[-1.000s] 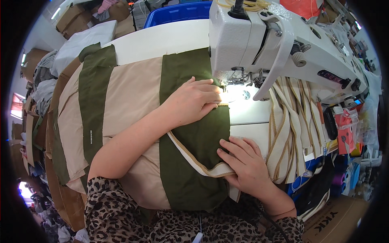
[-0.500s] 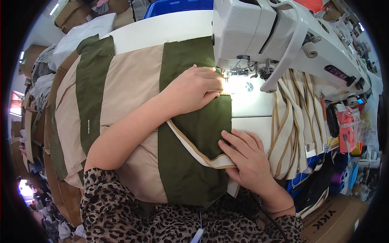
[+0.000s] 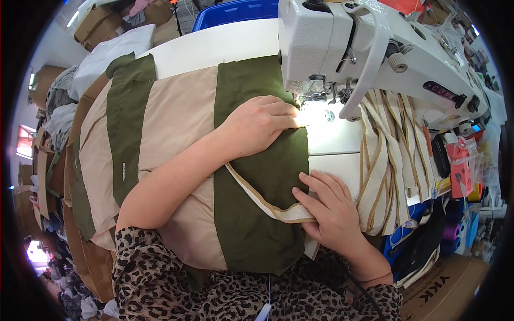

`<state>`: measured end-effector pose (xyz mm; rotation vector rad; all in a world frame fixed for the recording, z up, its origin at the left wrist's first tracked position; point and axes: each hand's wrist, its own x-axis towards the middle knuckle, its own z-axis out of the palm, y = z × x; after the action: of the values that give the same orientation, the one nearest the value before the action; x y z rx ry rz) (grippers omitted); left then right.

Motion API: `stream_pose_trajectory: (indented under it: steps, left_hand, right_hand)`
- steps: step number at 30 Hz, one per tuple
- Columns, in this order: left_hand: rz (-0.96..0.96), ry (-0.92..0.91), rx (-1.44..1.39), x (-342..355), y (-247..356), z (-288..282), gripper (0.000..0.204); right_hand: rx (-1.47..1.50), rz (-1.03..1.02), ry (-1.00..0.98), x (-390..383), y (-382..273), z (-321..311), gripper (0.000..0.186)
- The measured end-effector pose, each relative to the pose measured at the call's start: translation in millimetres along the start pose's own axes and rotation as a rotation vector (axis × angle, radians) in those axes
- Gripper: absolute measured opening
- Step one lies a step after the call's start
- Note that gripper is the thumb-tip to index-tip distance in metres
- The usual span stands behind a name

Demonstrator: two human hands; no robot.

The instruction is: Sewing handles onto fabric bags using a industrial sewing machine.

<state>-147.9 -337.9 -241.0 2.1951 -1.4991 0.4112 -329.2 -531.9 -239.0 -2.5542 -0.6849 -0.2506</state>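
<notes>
A large green and beige fabric panel lies under both my hands and reaches the needle area of a white sewing machine. My left hand is closed at the fabric's edge beside the presser foot, fingers and thumb drawn together; glare hides its fingertips. From under my left wrist, a white strap with tan edging curves over the green section to my right hand. That hand lies open with fingers spread across the panel's right edge, the strap passing beneath its thumb side.
A bundle of similar white and tan straps hangs to the right of the machine bed. Behind the white table stands a blue bin. Cardboard boxes sit at the lower right, with more at the left.
The whole view has shifted slightly. My left thumb has drawn in toward the fingers at the needle, covering a tan bit seen there before. My right hand keeps its place on the panel.
</notes>
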Motion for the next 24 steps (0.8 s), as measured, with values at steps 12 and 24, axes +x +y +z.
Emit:
stream_pose_trajectory:
  steps: [12, 24]
  left_hand:
    - [-0.138, -0.064, -0.013, 9, -18, 2, 0.02]
    - [-0.105, -0.075, 0.025, 10, -27, 4, 0.02]
  right_hand:
    - [-0.002, 0.092, 0.0, 12, 0, 0, 0.051]
    - [-0.036, 0.101, 0.04, 17, 0, 5, 0.049]
